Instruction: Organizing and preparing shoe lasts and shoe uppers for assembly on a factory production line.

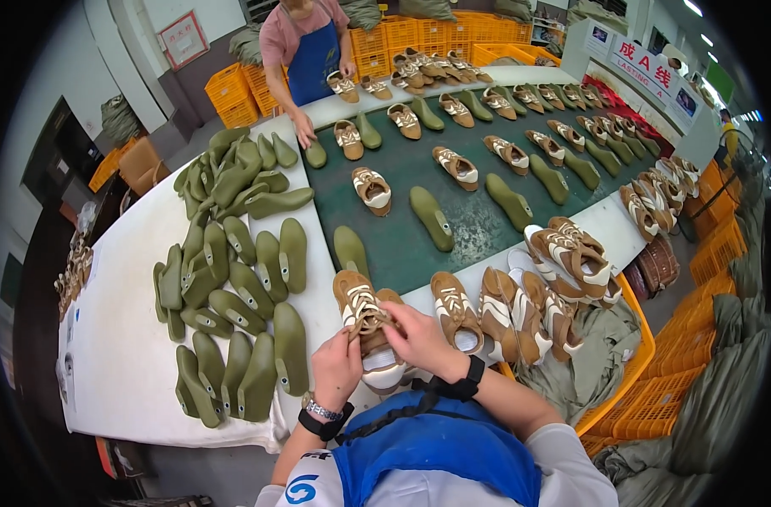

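A brown sneaker [352, 291] with white stripes lies at the near edge of the table, right in front of me, its toe pointing away. My left hand [336, 368] pinches the shoelace [367, 319] on its left side. From the other side, my right hand [421, 340] also has its fingers closed on the lace. A second brown sneaker partly shows beneath my fingers and cannot be fully made out. Just beyond stands a green shoe last [350, 250]. Close to my right hand lies another brown sneaker [455, 306], and a green last [291, 348] lies left of my left hand.
Green lasts [225, 182] are heaped on the white tabletop [119, 338]. Sneakers and lasts stand in rows on the dark green belt [402, 190]. More sneakers [571, 253] pile up at right, by a yellow crate [635, 363]. A co-worker's hand [304, 128] touches a last opposite.
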Action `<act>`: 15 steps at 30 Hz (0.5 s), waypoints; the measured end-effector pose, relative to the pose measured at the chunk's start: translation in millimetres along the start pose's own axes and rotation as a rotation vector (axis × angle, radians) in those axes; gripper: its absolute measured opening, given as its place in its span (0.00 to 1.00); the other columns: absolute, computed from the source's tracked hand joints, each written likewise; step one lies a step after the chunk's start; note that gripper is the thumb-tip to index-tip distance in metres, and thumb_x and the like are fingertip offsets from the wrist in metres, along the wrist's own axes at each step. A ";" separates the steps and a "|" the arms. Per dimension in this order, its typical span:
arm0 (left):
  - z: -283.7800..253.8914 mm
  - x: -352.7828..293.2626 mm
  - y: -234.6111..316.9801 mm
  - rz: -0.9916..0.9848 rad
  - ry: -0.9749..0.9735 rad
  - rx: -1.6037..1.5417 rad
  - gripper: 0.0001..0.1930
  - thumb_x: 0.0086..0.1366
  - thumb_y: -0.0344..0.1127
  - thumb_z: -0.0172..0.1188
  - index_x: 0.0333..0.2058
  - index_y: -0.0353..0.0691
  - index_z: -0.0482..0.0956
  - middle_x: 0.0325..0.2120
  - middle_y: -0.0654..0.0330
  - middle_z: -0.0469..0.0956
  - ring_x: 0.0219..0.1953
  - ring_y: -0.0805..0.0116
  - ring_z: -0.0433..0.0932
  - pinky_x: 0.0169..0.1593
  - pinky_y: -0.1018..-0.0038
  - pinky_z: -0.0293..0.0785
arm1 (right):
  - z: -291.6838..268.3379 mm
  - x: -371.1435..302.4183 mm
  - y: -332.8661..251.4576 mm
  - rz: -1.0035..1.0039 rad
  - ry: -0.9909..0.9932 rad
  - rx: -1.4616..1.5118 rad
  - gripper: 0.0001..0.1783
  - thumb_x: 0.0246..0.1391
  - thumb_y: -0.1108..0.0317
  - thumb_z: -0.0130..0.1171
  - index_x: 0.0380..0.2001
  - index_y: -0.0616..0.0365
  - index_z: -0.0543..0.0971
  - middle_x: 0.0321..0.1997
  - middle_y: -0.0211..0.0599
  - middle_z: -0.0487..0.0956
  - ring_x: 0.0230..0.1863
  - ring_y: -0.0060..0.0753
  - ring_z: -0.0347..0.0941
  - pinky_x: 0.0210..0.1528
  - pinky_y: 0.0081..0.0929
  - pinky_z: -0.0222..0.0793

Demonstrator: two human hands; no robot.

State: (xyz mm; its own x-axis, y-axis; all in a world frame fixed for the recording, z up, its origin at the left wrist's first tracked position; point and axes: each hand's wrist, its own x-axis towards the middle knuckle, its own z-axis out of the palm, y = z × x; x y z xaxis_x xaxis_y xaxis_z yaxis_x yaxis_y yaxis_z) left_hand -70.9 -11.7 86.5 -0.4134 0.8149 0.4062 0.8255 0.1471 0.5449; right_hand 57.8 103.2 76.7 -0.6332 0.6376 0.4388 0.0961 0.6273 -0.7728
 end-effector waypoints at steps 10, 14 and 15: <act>-4.9 7.2 6.8 0.071 0.086 -0.102 0.09 0.59 0.28 0.53 0.37 0.32 0.76 0.25 0.46 0.77 0.26 0.51 0.77 0.30 0.68 0.72 | -16.6 0.1 -13.7 -0.180 -0.050 -0.220 0.16 0.42 0.75 0.55 0.38 0.49 0.76 0.32 0.38 0.70 0.28 0.42 0.73 0.27 0.32 0.71; -7.5 10.6 10.3 -0.064 0.055 -0.205 0.15 0.59 0.27 0.53 0.46 0.35 0.71 0.22 0.49 0.76 0.23 0.52 0.76 0.27 0.66 0.71 | -19.3 -2.2 -7.2 -0.244 -0.202 -0.221 0.17 0.40 0.76 0.54 0.37 0.48 0.77 0.33 0.39 0.69 0.30 0.41 0.73 0.28 0.32 0.71; -9.1 10.7 13.1 -0.198 -0.004 -0.277 0.19 0.59 0.28 0.53 0.50 0.37 0.68 0.21 0.49 0.76 0.22 0.51 0.76 0.26 0.64 0.70 | -19.9 -3.8 -6.1 -0.240 -0.262 -0.216 0.17 0.41 0.76 0.54 0.37 0.48 0.77 0.34 0.39 0.70 0.31 0.41 0.73 0.30 0.32 0.71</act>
State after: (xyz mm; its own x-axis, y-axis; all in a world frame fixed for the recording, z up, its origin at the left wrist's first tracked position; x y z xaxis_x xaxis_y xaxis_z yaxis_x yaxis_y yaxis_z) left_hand -68.1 -6.1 104.6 -0.5535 0.7878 0.2701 0.5933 0.1453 0.7917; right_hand 74.9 105.9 88.9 -0.8287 0.3437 0.4417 0.0631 0.8416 -0.5364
